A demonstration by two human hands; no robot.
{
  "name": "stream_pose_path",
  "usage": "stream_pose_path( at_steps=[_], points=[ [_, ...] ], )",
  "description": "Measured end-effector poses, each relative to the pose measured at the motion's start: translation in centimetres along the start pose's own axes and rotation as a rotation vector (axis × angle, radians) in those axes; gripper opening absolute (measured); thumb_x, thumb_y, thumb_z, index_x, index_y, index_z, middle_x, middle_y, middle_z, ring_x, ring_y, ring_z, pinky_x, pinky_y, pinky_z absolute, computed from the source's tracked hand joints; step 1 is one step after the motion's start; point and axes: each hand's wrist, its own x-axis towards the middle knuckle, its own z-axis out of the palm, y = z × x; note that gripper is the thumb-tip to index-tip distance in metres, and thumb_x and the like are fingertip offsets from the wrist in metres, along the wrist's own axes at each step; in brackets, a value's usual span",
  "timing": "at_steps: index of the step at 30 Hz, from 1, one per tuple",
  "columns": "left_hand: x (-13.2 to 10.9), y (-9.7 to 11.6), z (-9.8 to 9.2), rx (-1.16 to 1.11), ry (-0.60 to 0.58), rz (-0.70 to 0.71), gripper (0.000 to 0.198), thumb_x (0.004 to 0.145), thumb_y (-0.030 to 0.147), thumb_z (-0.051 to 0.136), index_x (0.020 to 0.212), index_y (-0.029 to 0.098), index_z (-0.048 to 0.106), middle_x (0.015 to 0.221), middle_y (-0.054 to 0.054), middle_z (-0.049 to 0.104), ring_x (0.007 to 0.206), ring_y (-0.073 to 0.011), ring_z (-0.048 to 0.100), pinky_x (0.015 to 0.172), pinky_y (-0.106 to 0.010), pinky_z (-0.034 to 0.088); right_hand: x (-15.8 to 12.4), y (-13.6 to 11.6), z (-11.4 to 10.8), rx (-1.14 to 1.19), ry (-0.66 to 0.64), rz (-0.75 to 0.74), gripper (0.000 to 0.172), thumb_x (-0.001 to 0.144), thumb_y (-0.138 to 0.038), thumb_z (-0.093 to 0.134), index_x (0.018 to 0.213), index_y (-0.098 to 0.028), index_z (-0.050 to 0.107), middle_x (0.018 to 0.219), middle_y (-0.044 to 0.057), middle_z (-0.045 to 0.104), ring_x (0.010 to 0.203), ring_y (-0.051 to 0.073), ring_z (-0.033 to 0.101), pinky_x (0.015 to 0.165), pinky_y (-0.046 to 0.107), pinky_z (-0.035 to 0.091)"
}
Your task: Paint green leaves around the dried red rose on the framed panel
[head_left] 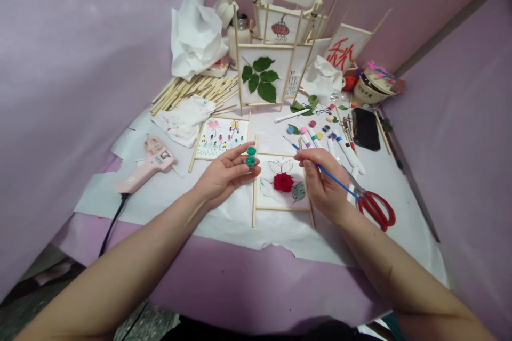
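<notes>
Fingers of the left hand (226, 173) pinch an open green paint pot (250, 157) at ten o'clock from a red rose (284, 182), and those of the right hand (326, 184), at three o'clock, close around a blue paintbrush (338, 181). The rose sits between the hands on a stick-framed panel (266, 202) with drawn leaves. Around it are red-handled scissors (376, 210) past three o'clock, a pink glue gun (154, 161) at nine, and a standing leaf panel (262, 80) near twelve.
</notes>
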Motion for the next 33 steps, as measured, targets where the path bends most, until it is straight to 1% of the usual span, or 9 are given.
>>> stream_pose_path(
  at_steps=[3,6,11,14,16,20,24,28,33],
  points=[
    [-0.1,0.3,0.1,0.003,0.007,0.019,0.054,0.067,0.018,0.095,0.118,0.026,0.079,0.093,-0.001,0.078,0.083,-0.0148,0.076,0.087,-0.03,0.063,-0.4,-0.4,-1.8,-0.074,0.022,0.013,0.026,0.1,-0.014,0.056,0.118,-0.025,0.071,0.104,0.006,0.077,0.096,0.02,0.074,0.086,0.039,0.061],
    [-0.1,0.6,0.1,0.004,0.026,0.024,0.054,0.066,0.017,0.095,0.117,0.024,0.079,0.092,0.0,0.078,0.083,-0.015,0.076,0.087,-0.031,0.062,-2.2,-0.6,-3.1,-0.094,0.075,0.112,0.027,0.1,-0.017,0.055,0.121,-0.026,0.071,0.108,0.006,0.076,0.095,0.02,0.073,0.085,0.039,0.061],
    [-0.7,0.4,0.7,0.015,-0.005,0.024,0.052,0.07,0.018,0.093,0.119,0.025,0.078,0.092,-0.001,0.078,0.085,-0.0163,0.077,0.092,-0.034,0.062,-5.6,-1.9,-3.7,-0.079,0.115,0.256,0.033,0.101,-0.02,0.051,0.129,-0.026,0.068,0.117,0.007,0.073,0.095,0.021,0.07,0.085,0.042,0.059],
    [-1.7,-0.2,1.9,0.022,-0.044,-0.013,0.052,0.069,0.018,0.094,0.118,0.026,0.079,0.092,-0.003,0.08,0.094,-0.0222,0.079,0.1,-0.041,0.06,-6.5,-3.4,-3.0,-0.044,0.03,0.222,0.039,0.101,-0.017,0.047,0.135,-0.024,0.064,0.121,0.011,0.071,0.104,0.023,0.068,0.086,0.042,0.058],
    [-2.5,-0.8,2.8,0.028,-0.074,-0.053,0.054,0.067,0.017,0.095,0.118,0.027,0.08,0.095,-0.003,0.08,0.104,-0.0282,0.079,0.107,-0.048,0.056,-6.6,-4.3,-2.1,-0.045,-0.02,0.159,0.039,0.1,-0.013,0.046,0.134,-0.022,0.061,0.116,0.011,0.071,0.104,0.023,0.067,0.085,0.04,0.057],
    [-3.8,-1.7,3.9,0.041,-0.129,-0.093,0.052,0.067,0.02,0.095,0.117,0.026,0.081,0.099,-0.007,0.082,0.121,-0.0347,0.073,0.116,-0.054,0.048,-6.2,-5.4,-0.3,-0.075,0.022,0.045,0.025,0.095,-0.009,0.047,0.112,-0.022,0.058,0.089,0.005,0.064,0.082,0.019,0.062,0.072,0.034,0.055],
    [-3.9,-2.2,3.9,0.065,-0.114,-0.105,0.055,0.066,0.022,0.096,0.119,0.027,0.081,0.106,-0.009,0.083,0.118,-0.0338,0.074,0.116,-0.051,0.048,-5.8,-5.6,0.8,-0.113,0.01,-0.037,0.02,0.094,-0.007,0.049,0.106,-0.023,0.053,0.085,0.004,0.063,0.079,0.018,0.061,0.071,0.032,0.056],
    [-3.7,-2.3,3.9,0.094,-0.076,-0.119,0.055,0.065,0.022,0.097,0.117,0.028,0.082,0.099,-0.007,0.083,0.111,-0.0291,0.077,0.113,-0.042,0.051,-5.9,-5.7,0.9,-0.107,-0.064,-0.075,0.018,0.096,-0.01,0.051,0.107,-0.023,0.055,0.091,0.006,0.07,0.086,0.019,0.065,0.077,0.033,0.058],
    [-3.7,-2.3,4.3,0.093,-0.084,-0.126,0.052,0.067,0.021,0.096,0.116,0.031,0.082,0.097,-0.007,0.084,0.111,-0.0285,0.077,0.101,-0.037,0.059,-6.1,-5.9,1.3,-0.087,-0.132,-0.074,0.02,0.099,-0.014,0.051,0.116,-0.022,0.059,0.098,0.008,0.075,0.091,0.021,0.069,0.079,0.035,0.06]
  ],
)
